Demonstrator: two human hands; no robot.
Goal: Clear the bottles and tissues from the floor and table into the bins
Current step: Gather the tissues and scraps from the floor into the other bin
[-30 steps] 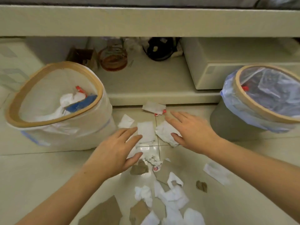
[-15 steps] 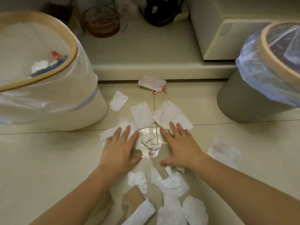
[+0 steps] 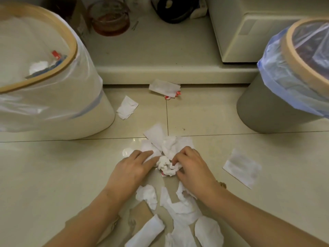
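Your left hand [image 3: 131,171] lay flat, fingers straight, pressing white tissues [image 3: 165,145] on the floor [image 3: 53,175]. Your right hand [image 3: 192,167] curled its fingers around a crumpled tissue wad [image 3: 165,166] between the white bin [image 3: 58,104] and grey bin [image 3: 277,97].

L bin [image 3: 53,107] & R bin [image 3: 263,111] cropped; R fingers [image 3: 178,157] hidden in tissues [image 3: 167,165].
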